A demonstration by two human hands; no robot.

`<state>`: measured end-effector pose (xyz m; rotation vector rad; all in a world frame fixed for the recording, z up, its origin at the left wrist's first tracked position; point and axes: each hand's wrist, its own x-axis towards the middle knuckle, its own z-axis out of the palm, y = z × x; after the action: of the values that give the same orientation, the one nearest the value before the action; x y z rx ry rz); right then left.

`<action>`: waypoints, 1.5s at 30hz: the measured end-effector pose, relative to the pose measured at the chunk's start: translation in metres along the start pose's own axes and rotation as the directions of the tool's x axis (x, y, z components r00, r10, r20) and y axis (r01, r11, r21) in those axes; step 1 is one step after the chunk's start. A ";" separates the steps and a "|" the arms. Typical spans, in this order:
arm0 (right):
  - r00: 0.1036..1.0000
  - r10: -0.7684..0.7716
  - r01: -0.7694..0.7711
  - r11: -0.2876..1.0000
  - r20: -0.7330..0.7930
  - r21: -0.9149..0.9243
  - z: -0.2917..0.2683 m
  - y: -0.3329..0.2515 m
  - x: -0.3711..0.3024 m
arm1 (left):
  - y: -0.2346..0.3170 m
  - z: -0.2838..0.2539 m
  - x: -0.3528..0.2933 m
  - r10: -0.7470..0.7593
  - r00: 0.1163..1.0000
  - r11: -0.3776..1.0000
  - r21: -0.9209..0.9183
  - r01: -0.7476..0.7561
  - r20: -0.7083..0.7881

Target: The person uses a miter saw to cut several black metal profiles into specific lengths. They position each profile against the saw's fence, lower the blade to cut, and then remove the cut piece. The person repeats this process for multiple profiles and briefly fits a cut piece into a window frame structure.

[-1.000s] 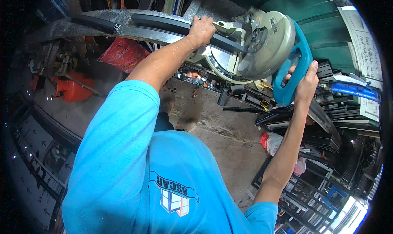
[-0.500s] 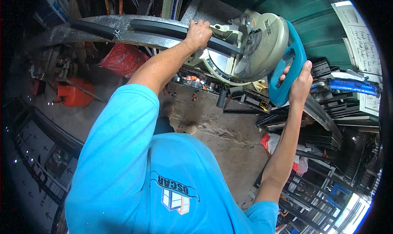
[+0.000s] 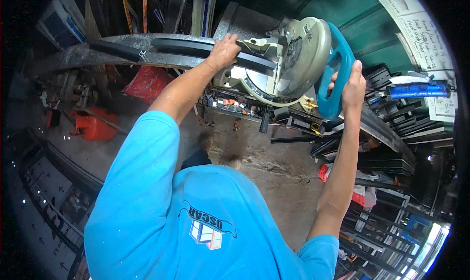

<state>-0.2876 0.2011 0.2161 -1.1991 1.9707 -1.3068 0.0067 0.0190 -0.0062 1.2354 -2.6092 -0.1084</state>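
A miter saw with a cream blade guard (image 3: 313,49) stands on the metal bench at the back, right of centre. My right hand (image 3: 353,86) is wrapped around its big teal loop handle (image 3: 345,59). A long dark grey profile bar (image 3: 183,47) lies along the saw's fence (image 3: 262,45), its right end close beside the guard. My left hand (image 3: 225,50) is closed over this bar just left of the fence, pressing it from above. The blade is mostly hidden by the guard. A second dark bar (image 3: 113,49) lies further left on the bench.
Under the saw is a shelf of small parts (image 3: 230,103). A red bag (image 3: 147,84) and an orange-red container (image 3: 98,123) are below the bench at left. Dark profiles (image 3: 391,162) are stacked at right, near a blue roll (image 3: 418,90). Long strips lean at the back.
The whole view has tilted slightly with my head. The bar's right end sits a little further left of the blade guard. Both hands keep their grips.
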 end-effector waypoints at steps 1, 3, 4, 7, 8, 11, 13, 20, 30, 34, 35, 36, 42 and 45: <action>1.000 -0.007 0.007 1.000 0.005 -0.004 0.000 -0.003 0.003 | -0.004 -0.006 -0.005 -0.002 1.000 1.000 -0.018 0.002 -0.002; 1.000 -0.017 0.017 1.000 0.007 -0.011 -0.002 -0.011 0.008 | -0.008 -0.020 -0.015 0.014 0.997 0.999 -0.035 -0.011 0.076; 1.000 -0.027 0.027 0.999 0.014 -0.018 -0.003 -0.014 0.011 | -0.011 -0.024 -0.021 0.034 0.998 0.998 -0.045 -0.032 0.046; 0.997 0.066 -0.067 0.997 0.028 0.037 -0.005 -0.031 0.020 | -0.017 -0.039 -0.033 0.058 0.998 0.996 -0.067 -0.059 -0.021; 0.997 0.072 -0.073 0.997 0.037 0.028 -0.007 -0.033 0.024 | -0.019 -0.044 -0.036 0.054 0.998 0.994 -0.095 -0.055 -0.014; 0.978 -0.163 0.132 0.967 -0.129 -0.216 -0.012 -0.039 0.037 | -0.023 -0.065 -0.041 0.056 0.997 0.974 -0.222 -0.043 0.054; 0.936 -0.310 0.233 0.902 -0.169 -0.362 -0.011 -0.046 0.026 | -0.019 -0.086 -0.058 0.000 0.991 0.964 -0.264 0.036 0.135; 0.718 -0.659 0.492 0.707 -0.221 -0.509 -0.011 -0.054 -0.013 | 0.006 -0.119 -0.092 0.094 0.995 0.918 -0.387 -0.082 0.012; 0.774 -0.573 0.561 0.818 0.268 0.128 0.028 0.020 -0.160 | 0.072 -0.140 -0.145 0.132 0.990 0.823 -0.551 -0.137 -0.050; 0.800 -0.340 0.115 0.896 0.494 0.430 0.012 0.028 -0.180 | 0.096 -0.147 -0.195 0.105 0.994 0.847 -0.522 -0.098 -0.017; 0.779 -0.314 0.047 0.892 0.542 0.450 0.010 0.027 -0.182 | 0.103 -0.155 -0.211 0.088 0.996 0.854 -0.514 -0.081 -0.012; 0.732 -0.335 0.018 0.880 0.593 0.476 0.011 0.030 -0.181 | 0.110 -0.164 -0.227 0.068 0.993 0.844 -0.537 -0.004 0.099; 0.467 -0.270 -0.213 0.890 0.842 0.403 0.069 0.048 -0.189 | 0.106 -0.159 -0.322 -0.167 0.891 0.700 -0.586 0.409 0.423; 0.346 -0.156 -0.330 0.903 0.925 0.276 0.108 0.048 -0.198 | 0.089 -0.149 -0.361 -0.246 0.849 0.629 -0.589 0.508 0.468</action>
<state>-0.1249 0.3281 0.1132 -1.1663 0.7838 -0.5951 0.1980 0.3592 0.0825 1.5096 -2.0941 -1.3827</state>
